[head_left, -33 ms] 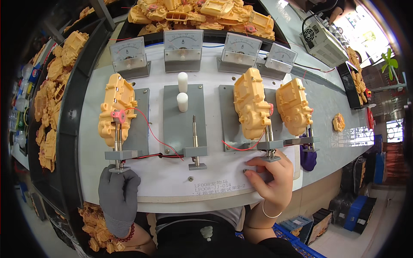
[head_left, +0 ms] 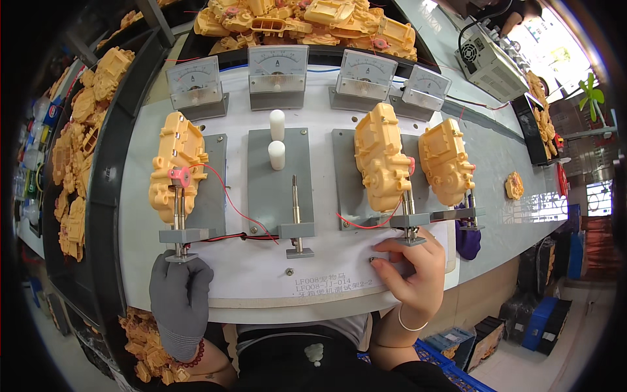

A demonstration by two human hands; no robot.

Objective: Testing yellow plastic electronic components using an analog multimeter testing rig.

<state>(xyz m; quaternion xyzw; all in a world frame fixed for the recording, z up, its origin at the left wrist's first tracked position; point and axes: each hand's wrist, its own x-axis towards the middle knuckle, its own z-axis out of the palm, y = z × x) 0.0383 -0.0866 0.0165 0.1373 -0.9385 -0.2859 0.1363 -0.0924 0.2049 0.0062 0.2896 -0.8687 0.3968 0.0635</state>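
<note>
Right hand (head_left: 416, 277), unclenched, and gloved left hand (head_left: 179, 294), grip unclear, flank printed grey lettering (head_left: 323, 286).

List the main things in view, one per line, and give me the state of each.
Left grip: gloved, at the left fixture's lower plate; closure unclear.
Right grip: bare, thumb and forefinger parted.
Left housing: mounted, red wire trailing.
Middle housing: mounted.
Right housing: mounted.
White pegs: standing, uncovered.
Meters: standing; needles too small to read.
Left bin: holding housings.
</note>
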